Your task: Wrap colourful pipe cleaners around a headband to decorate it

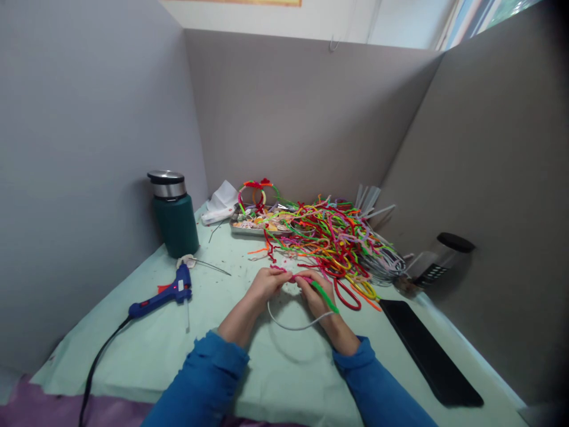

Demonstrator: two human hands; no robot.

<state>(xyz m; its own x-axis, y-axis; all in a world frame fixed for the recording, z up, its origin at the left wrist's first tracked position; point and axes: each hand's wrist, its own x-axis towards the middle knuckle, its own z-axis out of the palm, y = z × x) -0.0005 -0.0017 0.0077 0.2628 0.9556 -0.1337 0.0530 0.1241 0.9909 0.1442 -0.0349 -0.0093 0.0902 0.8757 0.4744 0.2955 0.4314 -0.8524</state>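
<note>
Over the front middle of the table, my left hand and my right hand are close together, fingers pinched. Between them runs a pink pipe cleaner, and both hands grip it. A light grey hoop hangs in a loop below the hands. Its right side carries a green fuzzy wrap beside my right hand. The fingers hide the part of the hoop where the pink pipe cleaner meets it. Behind the hands lies a large tangle of coloured pipe cleaners.
A blue glue gun with a black cord and a green bottle are at left. Finished-looking hoops stand by a metal tray of small pieces. Right are a black flat slab, a clear jar and grey wire.
</note>
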